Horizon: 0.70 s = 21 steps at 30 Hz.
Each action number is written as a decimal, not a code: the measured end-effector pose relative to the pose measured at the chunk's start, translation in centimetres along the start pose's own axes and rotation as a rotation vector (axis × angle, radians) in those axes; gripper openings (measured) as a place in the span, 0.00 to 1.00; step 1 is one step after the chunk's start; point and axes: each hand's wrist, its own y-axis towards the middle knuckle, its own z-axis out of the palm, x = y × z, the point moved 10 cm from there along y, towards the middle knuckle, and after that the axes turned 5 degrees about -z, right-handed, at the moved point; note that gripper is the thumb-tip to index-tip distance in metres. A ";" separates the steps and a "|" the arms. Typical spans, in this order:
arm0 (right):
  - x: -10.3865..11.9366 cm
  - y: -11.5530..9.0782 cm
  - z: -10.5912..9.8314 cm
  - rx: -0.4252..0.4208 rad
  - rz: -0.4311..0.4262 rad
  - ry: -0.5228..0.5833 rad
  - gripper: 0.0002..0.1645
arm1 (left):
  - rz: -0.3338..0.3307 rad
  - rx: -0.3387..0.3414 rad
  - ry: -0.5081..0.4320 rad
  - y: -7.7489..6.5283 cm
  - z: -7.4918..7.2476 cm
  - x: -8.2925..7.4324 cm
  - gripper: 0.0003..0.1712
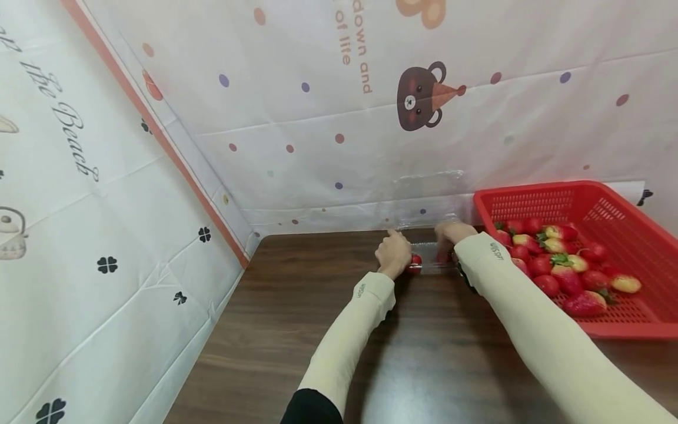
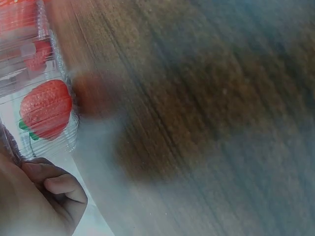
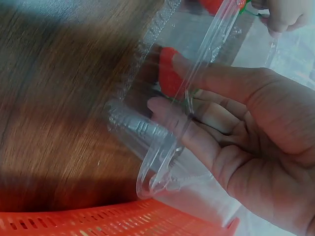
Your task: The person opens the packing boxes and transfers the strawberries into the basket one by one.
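Observation:
A clear plastic clamshell box (image 1: 435,268) stands at the back of the table, its lid (image 1: 429,197) raised against the wall. My left hand (image 1: 394,254) holds the box's left end with curled fingers, at the corner in the left wrist view. One red strawberry (image 2: 47,109) sits inside near that end. My right hand (image 1: 452,232) reaches into the right end of the box. In the right wrist view its thumb and fingers pinch another strawberry (image 3: 170,73) inside, seen partly through the plastic.
A red plastic basket (image 1: 651,331) holding several strawberries (image 1: 567,280) stands just right of the box. A patterned white sheet (image 1: 318,171) covers the wall behind and the left side. The brown wooden table (image 1: 296,306) extends to the left and front.

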 end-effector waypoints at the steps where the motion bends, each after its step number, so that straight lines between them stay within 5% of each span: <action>1: 0.1 0.0 0.0 -0.007 0.004 -0.004 0.10 | 0.002 0.008 -0.007 0.0 0.1 0.0 0.19; 14: 0.9 0.1 0.4 -0.065 -0.048 -0.051 0.07 | -0.023 0.012 -0.033 -0.2 0.2 0.1 0.18; 21: -1.1 3.9 1.3 -0.128 -0.139 -0.131 0.05 | -0.027 0.019 -0.042 -0.1 0.0 0.1 0.18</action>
